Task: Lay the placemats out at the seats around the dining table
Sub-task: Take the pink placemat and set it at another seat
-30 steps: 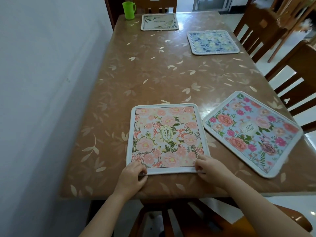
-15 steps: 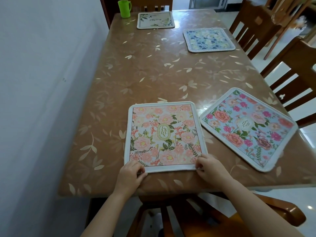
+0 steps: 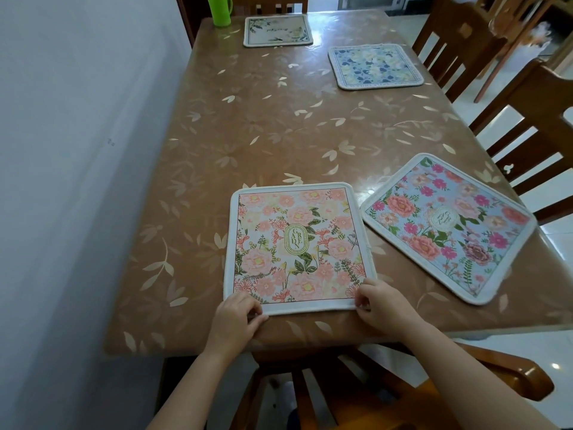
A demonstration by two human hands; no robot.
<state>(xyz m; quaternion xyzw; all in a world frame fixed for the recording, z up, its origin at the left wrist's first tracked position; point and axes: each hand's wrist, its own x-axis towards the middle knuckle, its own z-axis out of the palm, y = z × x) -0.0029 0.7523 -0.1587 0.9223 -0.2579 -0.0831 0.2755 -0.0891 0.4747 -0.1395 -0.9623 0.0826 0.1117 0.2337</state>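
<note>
Table [image 3: 273,138] — brown, leaf-printed — beside white wall [image 3: 77,181], bears pink placemat [image 3: 297,246].

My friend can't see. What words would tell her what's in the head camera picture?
The left hand and right hand grip the near corners of a pink placemat lying flat on a brown table. Three other placemats lie farther along, and a green cup stands at the far end.
</note>
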